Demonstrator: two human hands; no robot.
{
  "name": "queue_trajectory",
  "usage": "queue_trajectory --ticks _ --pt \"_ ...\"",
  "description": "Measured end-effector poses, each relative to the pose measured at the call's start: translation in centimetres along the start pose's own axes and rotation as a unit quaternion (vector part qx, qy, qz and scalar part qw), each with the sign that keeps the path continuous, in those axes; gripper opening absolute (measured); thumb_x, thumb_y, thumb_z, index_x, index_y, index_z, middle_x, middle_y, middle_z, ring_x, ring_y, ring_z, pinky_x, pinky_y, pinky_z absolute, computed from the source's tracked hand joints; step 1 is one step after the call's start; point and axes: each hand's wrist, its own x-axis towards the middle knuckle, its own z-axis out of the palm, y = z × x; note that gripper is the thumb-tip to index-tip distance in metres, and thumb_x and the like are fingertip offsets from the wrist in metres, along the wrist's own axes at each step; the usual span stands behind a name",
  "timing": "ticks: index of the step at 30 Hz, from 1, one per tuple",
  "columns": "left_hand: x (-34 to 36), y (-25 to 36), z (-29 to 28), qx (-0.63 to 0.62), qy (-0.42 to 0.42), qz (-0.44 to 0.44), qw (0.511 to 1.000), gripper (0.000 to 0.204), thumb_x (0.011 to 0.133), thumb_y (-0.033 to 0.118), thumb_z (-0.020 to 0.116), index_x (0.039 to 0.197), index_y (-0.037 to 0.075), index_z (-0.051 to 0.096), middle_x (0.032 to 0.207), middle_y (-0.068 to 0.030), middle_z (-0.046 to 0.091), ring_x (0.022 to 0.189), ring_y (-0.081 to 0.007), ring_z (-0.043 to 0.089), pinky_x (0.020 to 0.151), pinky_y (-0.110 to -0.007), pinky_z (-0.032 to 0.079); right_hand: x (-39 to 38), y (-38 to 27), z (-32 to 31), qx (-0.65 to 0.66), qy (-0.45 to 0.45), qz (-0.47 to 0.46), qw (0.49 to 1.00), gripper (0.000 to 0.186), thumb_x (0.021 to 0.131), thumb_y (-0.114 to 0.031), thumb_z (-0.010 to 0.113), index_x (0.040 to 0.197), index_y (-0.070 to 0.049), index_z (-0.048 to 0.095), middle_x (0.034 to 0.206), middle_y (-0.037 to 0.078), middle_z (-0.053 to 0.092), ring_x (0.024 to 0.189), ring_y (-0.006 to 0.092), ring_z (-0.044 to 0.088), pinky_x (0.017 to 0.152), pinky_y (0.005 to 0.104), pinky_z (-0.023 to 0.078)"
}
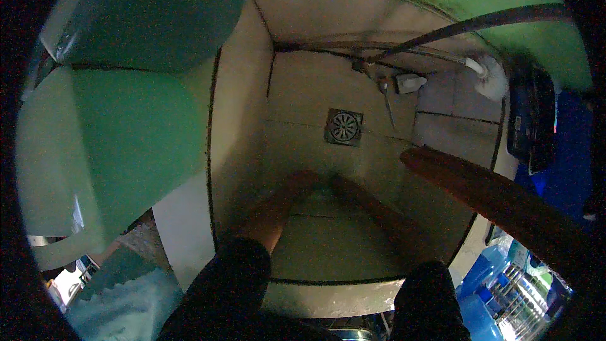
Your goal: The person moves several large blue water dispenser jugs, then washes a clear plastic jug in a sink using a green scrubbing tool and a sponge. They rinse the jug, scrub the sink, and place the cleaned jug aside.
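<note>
Both hands, the left hand (302,180) and the right hand (344,184), reach down together to the floor of a deep tiled sink (297,101), but they are too blurry to tell if they are open or closed. The round drain (344,127) sits close by at 12 o'clock from them, a bit nearer the right hand. A long brown stick (486,196) runs off toward 4 o'clock, a white brush (492,79) lies at 2 o'clock, and blue bottles (483,271) stand at 4 o'clock.

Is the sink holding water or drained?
Drained: the round drain grate and the pale sink floor show bare, with no standing water visible.
</note>
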Motion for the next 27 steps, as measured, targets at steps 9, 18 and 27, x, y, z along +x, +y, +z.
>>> queue_trajectory --ticks 9,18,27 --pt "-0.9 1.3 3.1 -0.018 -0.052 0.007 0.998 0.026 0.088 0.015 0.065 0.110 0.001 0.066 0.103 -0.0133 0.067 0.089 -0.0257 0.065 0.080 -0.040 0.054 2.7 -1.7 2.7 -0.045 -0.153 -0.042 0.986 0.041 0.089 -0.022 0.060 0.124 0.001 0.059 0.118 0.019 0.062 0.108 0.0322 0.061 0.096 0.0429 0.047" --pt "-4.0 4.1 0.4 -0.046 -0.094 0.070 0.992 0.026 0.085 0.017 0.071 0.105 0.001 0.068 0.094 -0.0124 0.070 0.080 -0.0228 0.067 0.074 -0.038 0.056 -2.8 -2.8 -2.8 0.008 -0.177 -0.045 0.983 0.044 0.083 -0.024 0.068 0.119 0.001 0.063 0.107 0.017 0.068 0.099 0.0288 0.065 0.090 0.0413 0.049" --pt "-18.9 19.9 -16.4 -0.359 -0.109 0.197 0.906 0.019 0.081 0.012 0.075 0.091 -0.002 0.068 0.079 -0.0104 0.070 0.066 -0.0164 0.065 0.061 -0.031 0.054 -24.3 -6.7 -14.0 0.560 0.104 -0.098 0.816 0.024 0.087 -0.025 0.072 0.101 -0.006 0.068 0.086 0.004 0.067 0.077 0.0124 0.061 0.070 0.0292 0.051"
